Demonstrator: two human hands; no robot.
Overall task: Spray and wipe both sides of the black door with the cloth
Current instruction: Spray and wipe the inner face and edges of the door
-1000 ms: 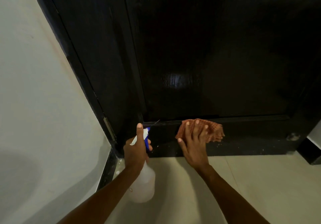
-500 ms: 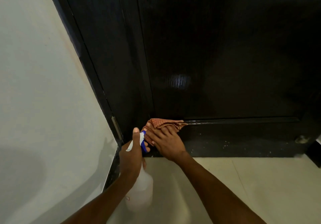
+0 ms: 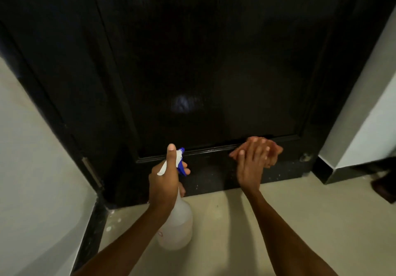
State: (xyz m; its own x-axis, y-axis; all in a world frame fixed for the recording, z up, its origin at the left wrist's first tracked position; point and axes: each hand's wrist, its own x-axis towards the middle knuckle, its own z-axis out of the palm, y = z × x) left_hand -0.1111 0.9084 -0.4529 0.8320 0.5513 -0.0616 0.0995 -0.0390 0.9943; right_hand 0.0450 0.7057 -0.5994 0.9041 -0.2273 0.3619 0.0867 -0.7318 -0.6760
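Wiping low on the black door (image 3: 214,61).
Right hand (image 3: 250,166), fingers flat on cloth (image 3: 273,151), now shifted rightward along door's bottom rail; left hand (image 3: 165,179) gripping spray bottle (image 3: 175,222).

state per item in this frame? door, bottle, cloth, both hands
Glossy black wooden door: shut in its frame, white specks along the bottom rail.
Translucent white plastic spray bottle with blue trigger: held off the floor, nozzle toward the door.
Orange checked cloth: bunched, pressed flat against the door's lower ledge.
Left hand: grips the bottle's neck, thumb up.
Right hand: fingers straight, pressing the cloth.
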